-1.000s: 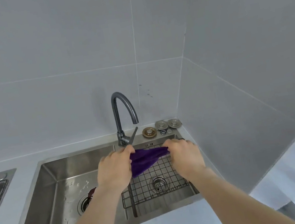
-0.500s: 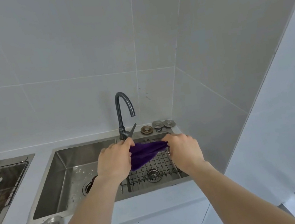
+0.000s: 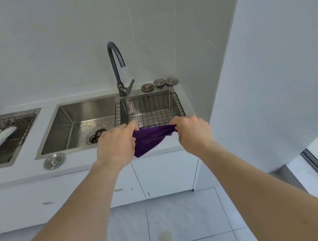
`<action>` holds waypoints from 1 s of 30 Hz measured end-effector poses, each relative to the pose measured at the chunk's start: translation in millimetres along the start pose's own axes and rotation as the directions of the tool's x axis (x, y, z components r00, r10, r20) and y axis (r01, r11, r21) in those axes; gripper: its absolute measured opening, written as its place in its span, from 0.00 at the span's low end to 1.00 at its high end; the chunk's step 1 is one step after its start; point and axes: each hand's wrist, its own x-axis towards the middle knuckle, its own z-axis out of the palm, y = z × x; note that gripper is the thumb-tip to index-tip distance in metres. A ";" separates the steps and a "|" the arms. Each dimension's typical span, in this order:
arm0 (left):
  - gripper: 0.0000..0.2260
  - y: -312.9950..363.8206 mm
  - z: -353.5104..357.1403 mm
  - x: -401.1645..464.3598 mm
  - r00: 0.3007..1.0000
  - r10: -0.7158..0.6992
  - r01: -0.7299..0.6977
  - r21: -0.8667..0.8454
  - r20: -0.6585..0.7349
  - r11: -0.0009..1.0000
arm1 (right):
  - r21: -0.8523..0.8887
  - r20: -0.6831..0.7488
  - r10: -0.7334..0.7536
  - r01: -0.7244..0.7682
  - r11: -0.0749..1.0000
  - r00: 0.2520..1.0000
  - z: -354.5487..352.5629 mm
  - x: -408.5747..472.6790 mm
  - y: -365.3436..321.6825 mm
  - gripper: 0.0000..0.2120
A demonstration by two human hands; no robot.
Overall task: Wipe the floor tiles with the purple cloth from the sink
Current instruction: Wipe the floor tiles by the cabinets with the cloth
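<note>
Hands first: my left hand (image 3: 116,143) and my right hand (image 3: 192,130) each pinch one end of the soft purple cloth (image 3: 150,140). Both hands are closed tight on it. The cloth is pulled out flat between them, and one corner hangs down. It is in the air, just in front of the shiny steel sink (image 3: 78,124) and its black wire basket (image 3: 148,106), over the front edge of the white counter (image 3: 14,174).

I think my job now is to bring the cloth down to the grey floor tiles (image 3: 183,218). To do that well, I should keep hold of both ends so it does not drop, bend low, and lay it flat. There is a small brown spot (image 3: 164,236) on one tile, and that looks like a good place to start rubbing.

Both my arms reach straight out in front of me, backs of the hands up, fingers curled down and under.
</note>
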 end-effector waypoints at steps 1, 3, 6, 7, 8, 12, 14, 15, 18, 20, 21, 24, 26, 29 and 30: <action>0.09 2.2 4.0 -8.1 1.000 0.002 -0.002 0.004 0.008 1.000 | 0.006 0.007 0.002 -0.002 1.000 1.000 4.2 -8.5 2.4 0.19; 0.09 5.0 14.7 -25.2 1.000 0.009 -0.009 -0.006 0.026 1.000 | 0.021 0.024 -0.001 0.001 1.000 1.000 15.1 -26.2 6.2 0.21; 0.11 4.2 34.5 -44.8 0.996 0.008 -0.008 -0.007 0.089 1.000 | 0.013 0.070 0.028 -0.028 1.000 0.997 37.3 -50.3 9.0 0.21; 0.11 2.5 42.9 -49.9 0.994 0.015 -0.014 -0.006 0.110 1.000 | 0.013 0.083 0.035 -0.036 0.999 0.996 45.7 -56.6 9.8 0.21; 0.11 -0.2 52.4 -54.8 0.992 0.020 -0.019 -0.010 0.127 1.000 | 0.011 0.095 0.042 -0.044 0.999 0.995 55.3 -62.1 10.5 0.21; 0.12 -19.3 101.9 -75.2 0.986 0.036 -0.027 -0.060 0.163 0.998 | -0.031 0.120 0.102 -0.099 0.995 0.988 103.5 -85.9 10.1 0.20; 0.11 -31.4 133.3 -89.4 0.981 0.051 -0.038 -0.071 0.186 0.997 | -0.050 0.151 0.113 -0.106 0.993 0.982 135.2 -100.4 8.9 0.21; 0.11 -37.9 149.2 -97.3 0.977 0.057 -0.042 -0.075 0.204 0.996 | -0.055 0.175 0.114 -0.106 0.993 0.978 152.0 -108.2 8.1 0.21; 0.11 -58.2 198.4 -121.7 0.962 0.069 -0.041 -0.113 0.265 0.993 | -0.051 0.209 0.148 -0.141 0.989 0.967 204.7 -132.9 5.6 0.20; 0.11 -71.8 235.3 -138.1 0.949 0.079 -0.043 -0.122 0.304 0.992 | -0.048 0.225 0.178 -0.172 0.984 0.958 243.9 -150.8 4.5 0.19; 0.12 -77.6 253.5 -145.7 0.945 0.088 -0.050 -0.129 0.316 0.990 | -0.047 0.234 0.189 -0.184 0.982 0.954 262.3 -159.2 4.7 0.19; 0.12 -91.8 303.9 -166.1 0.935 0.088 -0.035 -0.159 0.343 0.987 | -0.050 0.258 0.201 -0.194 0.980 0.945 314.8 -181.7 7.9 0.19; 0.11 -99.6 340.7 -179.7 0.927 0.090 -0.029 -0.169 0.365 0.985 | -0.055 0.267 0.208 -0.201 0.978 0.941 351.4 -194.2 12.6 0.19; 0.11 -107.9 398.6 -202.0 0.917 0.102 -0.037 -0.174 0.385 0.984 | -0.046 0.269 0.221 -0.217 0.975 0.937 407.7 -213.0 25.1 0.19; 0.11 -110.0 418.3 -209.2 0.916 0.099 -0.032 -0.176 0.389 0.984 | -0.041 0.269 0.221 -0.218 0.975 0.938 426.7 -219.6 30.3 0.19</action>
